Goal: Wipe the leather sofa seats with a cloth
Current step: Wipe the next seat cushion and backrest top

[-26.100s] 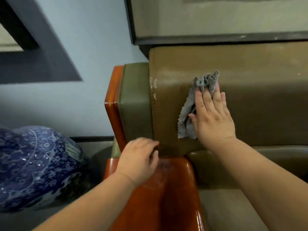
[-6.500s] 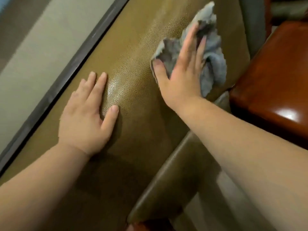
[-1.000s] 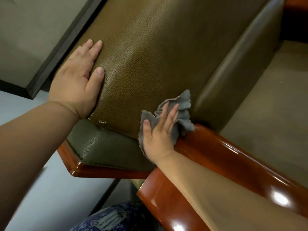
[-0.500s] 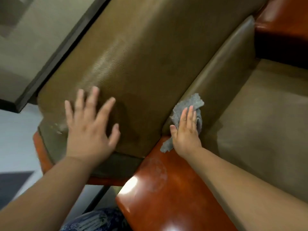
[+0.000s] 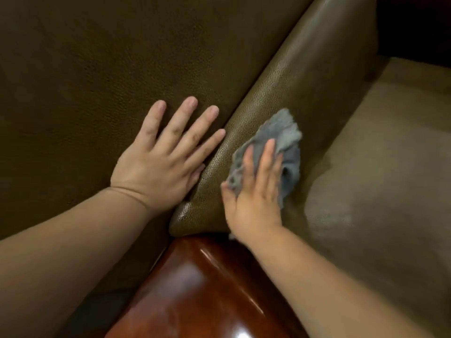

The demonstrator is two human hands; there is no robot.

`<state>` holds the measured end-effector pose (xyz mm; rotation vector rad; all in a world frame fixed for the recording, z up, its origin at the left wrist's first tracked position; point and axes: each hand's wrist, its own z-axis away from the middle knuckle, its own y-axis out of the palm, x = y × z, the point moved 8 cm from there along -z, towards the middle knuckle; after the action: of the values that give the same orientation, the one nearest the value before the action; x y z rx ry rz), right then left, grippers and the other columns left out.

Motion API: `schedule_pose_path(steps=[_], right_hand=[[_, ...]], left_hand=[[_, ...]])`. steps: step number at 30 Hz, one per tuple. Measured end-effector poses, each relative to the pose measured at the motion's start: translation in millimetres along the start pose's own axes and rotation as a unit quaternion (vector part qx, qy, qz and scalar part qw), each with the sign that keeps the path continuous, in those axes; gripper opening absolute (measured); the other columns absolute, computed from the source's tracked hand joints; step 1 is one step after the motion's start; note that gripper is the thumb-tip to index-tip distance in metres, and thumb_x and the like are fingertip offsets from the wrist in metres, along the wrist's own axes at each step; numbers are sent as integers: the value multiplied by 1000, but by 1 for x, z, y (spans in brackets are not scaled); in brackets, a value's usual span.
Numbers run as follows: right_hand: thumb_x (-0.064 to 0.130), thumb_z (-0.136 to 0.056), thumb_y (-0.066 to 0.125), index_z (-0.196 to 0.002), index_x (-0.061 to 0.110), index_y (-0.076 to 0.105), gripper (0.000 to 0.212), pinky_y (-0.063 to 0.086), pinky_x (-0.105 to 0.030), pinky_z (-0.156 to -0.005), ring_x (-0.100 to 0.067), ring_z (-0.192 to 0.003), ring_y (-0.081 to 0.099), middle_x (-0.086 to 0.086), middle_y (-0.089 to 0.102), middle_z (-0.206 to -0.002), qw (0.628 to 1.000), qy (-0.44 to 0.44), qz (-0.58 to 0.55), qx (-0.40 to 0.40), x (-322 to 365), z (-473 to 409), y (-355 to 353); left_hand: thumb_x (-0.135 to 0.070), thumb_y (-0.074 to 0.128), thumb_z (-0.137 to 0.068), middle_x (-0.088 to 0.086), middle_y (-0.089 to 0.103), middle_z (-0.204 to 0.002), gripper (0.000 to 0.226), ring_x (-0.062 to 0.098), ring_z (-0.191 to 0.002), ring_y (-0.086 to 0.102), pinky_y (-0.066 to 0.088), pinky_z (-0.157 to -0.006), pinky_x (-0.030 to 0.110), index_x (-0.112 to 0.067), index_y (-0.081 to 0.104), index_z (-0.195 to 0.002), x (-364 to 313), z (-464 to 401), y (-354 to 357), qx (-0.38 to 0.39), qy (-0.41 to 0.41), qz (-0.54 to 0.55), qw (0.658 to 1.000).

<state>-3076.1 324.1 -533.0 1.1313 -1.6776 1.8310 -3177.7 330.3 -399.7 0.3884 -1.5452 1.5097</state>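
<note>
A crumpled grey cloth (image 5: 284,140) lies on the olive leather bolster (image 5: 300,76) that runs along the foot of the sofa's backrest. My right hand (image 5: 256,191) presses the cloth flat against the bolster with straight fingers, near its end by the armrest. My left hand (image 5: 166,157) rests flat with spread fingers on the dark olive backrest (image 5: 109,57), just left of the bolster. The tan seat cushion (image 5: 390,167) spreads out to the right of the cloth.
A glossy reddish-brown wooden armrest (image 5: 207,289) fills the bottom centre, under my right forearm. A dark gap shows at the top right corner beyond the seat.
My right hand has slid the cloth up off the armrest's end and onto the bolster. My left hand has moved right along the backrest, close to the bolster. The view has closed in.
</note>
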Motion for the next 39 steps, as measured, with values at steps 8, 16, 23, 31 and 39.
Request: schedule_pose_path(steps=[8, 16, 23, 31, 39], right_hand=[[54, -103, 29, -165, 21, 15, 72, 8, -65, -124, -37, -159, -12, -6, -4, -174, 996, -18, -71, -50, 17, -82, -57], [52, -104, 37, -152, 27, 42, 55, 25, -65, -120, -42, -158, 8, -10, 22, -170, 975, -223, 19, -1, 16, -43, -30], [44, -90, 61, -142, 9, 53, 63, 14, -64, -124, -47, -156, 10, -22, 37, -158, 992, -67, 14, -109, -3, -102, -66], [73, -92, 48, -152, 21, 30, 81, 20, -76, -116, -61, -149, 12, -20, 30, -146, 999, -19, -17, -25, 36, 41, 22], [78, -69, 64, -151, 36, 33, 97, 7, -80, -115, -54, -154, -7, -8, 21, -159, 996, -88, 20, -23, 20, -36, -24]], left_hand=[[-41, 39, -106, 14, 15, -175, 72, 42, -159, 16, 2, -127, 61, -7, 21, -167, 0, -1, -2, -46, -10, -14, 999], [-36, 39, -104, 14, 23, -173, 68, 41, -158, 23, 6, -128, 59, -7, 29, -164, -2, 0, 0, -68, -3, -13, 998], [-40, 41, -105, 15, 23, -172, 71, 42, -157, 22, 5, -127, 60, -5, 27, -165, -2, -1, 0, -73, 0, -7, 997], [-37, 31, -108, 17, 20, -173, 67, 42, -158, 18, -1, -127, 59, -4, 21, -166, -2, -1, 0, -58, 4, 3, 998], [-36, 31, -110, 17, 22, -172, 66, 43, -157, 23, 2, -127, 59, -2, 22, -165, -1, -2, -1, -94, -10, 13, 995]])
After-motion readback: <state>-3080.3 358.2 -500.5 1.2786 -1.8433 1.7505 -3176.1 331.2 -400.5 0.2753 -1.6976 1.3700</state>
